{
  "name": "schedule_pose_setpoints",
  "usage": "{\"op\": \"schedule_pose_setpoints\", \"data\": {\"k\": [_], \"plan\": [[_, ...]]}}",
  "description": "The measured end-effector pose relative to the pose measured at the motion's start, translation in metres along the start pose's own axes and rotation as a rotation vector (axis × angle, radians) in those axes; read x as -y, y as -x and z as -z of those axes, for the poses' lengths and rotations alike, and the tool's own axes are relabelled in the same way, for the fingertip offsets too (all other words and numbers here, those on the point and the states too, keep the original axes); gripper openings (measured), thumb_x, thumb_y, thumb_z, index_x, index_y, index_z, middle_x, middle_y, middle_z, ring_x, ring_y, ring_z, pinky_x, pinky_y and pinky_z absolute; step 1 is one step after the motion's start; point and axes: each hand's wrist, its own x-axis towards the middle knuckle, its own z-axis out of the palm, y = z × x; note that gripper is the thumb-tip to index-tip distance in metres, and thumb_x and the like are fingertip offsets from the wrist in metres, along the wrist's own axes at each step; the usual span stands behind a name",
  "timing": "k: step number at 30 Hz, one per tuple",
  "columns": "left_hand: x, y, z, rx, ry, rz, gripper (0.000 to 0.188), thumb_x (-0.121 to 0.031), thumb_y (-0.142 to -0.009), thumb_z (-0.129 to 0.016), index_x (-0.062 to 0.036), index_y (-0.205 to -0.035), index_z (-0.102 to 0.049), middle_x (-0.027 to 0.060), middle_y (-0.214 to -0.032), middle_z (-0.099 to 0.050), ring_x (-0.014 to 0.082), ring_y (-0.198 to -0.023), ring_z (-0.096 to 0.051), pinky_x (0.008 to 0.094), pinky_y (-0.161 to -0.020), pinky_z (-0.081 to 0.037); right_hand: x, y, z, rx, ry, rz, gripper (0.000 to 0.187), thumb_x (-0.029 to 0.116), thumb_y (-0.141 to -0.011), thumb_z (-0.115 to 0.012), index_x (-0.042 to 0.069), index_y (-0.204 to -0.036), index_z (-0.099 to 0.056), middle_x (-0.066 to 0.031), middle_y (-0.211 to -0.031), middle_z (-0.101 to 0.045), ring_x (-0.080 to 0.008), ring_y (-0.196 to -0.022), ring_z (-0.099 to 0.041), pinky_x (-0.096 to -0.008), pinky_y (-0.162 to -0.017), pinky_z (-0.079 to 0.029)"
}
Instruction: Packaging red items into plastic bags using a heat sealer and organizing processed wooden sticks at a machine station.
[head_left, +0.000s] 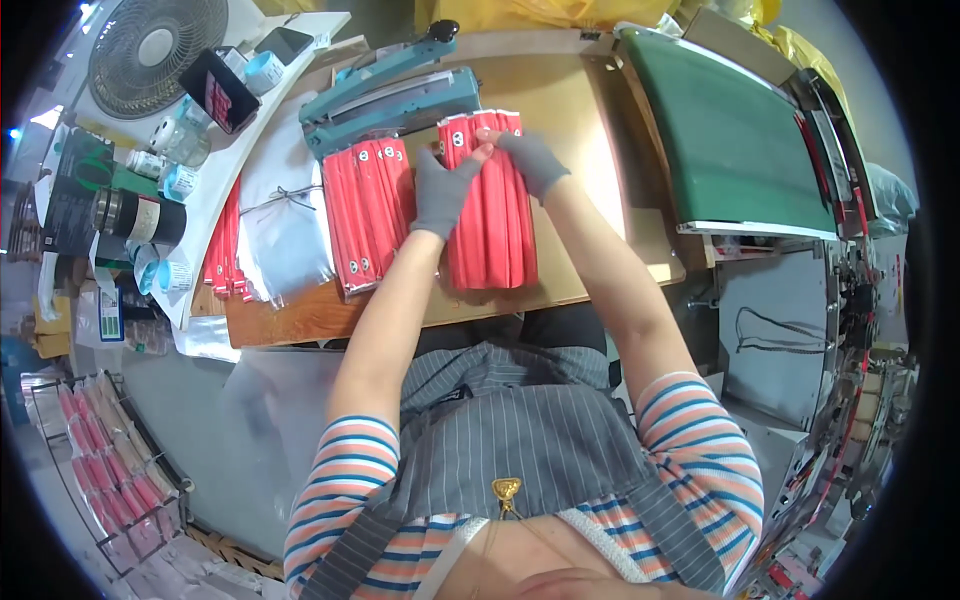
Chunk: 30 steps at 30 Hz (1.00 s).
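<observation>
Both forearms come up from the lower edge, bare below striped short sleeves, and converge toward the middle. The left hand (442, 190) wears a grey fingerless glove; its wrist is straight, palm down, bare fingertips bent forward and pinched together. The right hand (530, 160), gloved the same, lies just beside and slightly beyond it, wrist cocked inward, fingers pointing left toward the other hand. The fingertips of the two hands meet or nearly meet. Both elbows are bent outward.

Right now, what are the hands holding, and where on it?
Both hands, left hand and right hand, grip the red packet bundle at its far top end, on the wooden board.
</observation>
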Motion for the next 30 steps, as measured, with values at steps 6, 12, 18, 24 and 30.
{"op": "schedule_pose_setpoints", "data": {"k": [6,12,18,24,30], "plan": [[0.028,-0.011,-0.012,-0.251,-0.455,-0.569,0.042,-0.035,-0.071,-0.074,-0.0038,-0.091,-0.055,0.0154,-0.098,-0.055,0.0337,-0.106,-0.047,0.0450,-0.089,-0.040,-0.019,-0.022,0.014,-0.085,0.103,-0.022,0.031,0.023,-0.079,-0.069,0.000,-0.100,-0.064,-0.0081,-0.090,-0.066,-0.0181,-0.078,-0.065,-0.0315,-0.068,-0.053],[0.019,-0.026,-0.009,0.031,-0.587,-0.362,0.025,-0.027,-0.071,-0.070,-0.0060,-0.077,-0.059,0.0137,-0.089,-0.059,0.0318,-0.097,-0.053,0.0414,-0.085,-0.042,-0.030,-0.043,0.021,-0.085,0.299,0.201,0.043,0.033,-0.075,-0.072,-0.001,-0.100,-0.063,-0.0118,-0.091,-0.066,-0.0185,-0.081,-0.063,-0.0309,-0.073,-0.050],[0.022,-0.028,-0.003,-0.046,-0.692,-0.256,0.042,-0.034,-0.069,-0.070,-0.0064,-0.096,-0.056,0.0138,-0.099,-0.056,0.0325,-0.098,-0.050,0.0443,-0.084,-0.041,-0.045,-0.043,0.019,-0.404,0.943,0.733,0.059,0.038,-0.079,-0.067,-0.004,-0.118,-0.050,-0.0175,-0.104,-0.061,-0.0244,-0.093,-0.061,-0.0335,-0.080,-0.048],[0.032,-0.023,-0.003,-0.246,-0.781,-0.374,0.048,-0.043,-0.067,-0.073,-0.0069,-0.092,-0.055,0.0107,-0.093,-0.054,0.0304,-0.092,-0.051,0.0431,-0.083,-0.040,-0.037,-0.032,0.029,-0.494,1.050,0.809,0.054,0.034,-0.084,-0.062,-0.001,-0.122,-0.047,-0.0167,-0.102,-0.062,-0.0240,-0.093,-0.061,-0.0334,-0.082,-0.047],[0.040,-0.017,0.010,-0.163,-0.774,-0.415,0.041,-0.038,-0.070,-0.068,-0.0026,-0.088,-0.057,0.0136,-0.102,-0.053,0.0319,-0.099,-0.048,0.0448,-0.084,-0.039,-0.040,-0.035,0.049,-0.455,0.843,0.774,0.047,0.029,-0.088,-0.059,-0.002,-0.121,-0.046,-0.0190,-0.112,-0.059,-0.0248,-0.101,-0.060,-0.0328,-0.086,-0.046]]}}
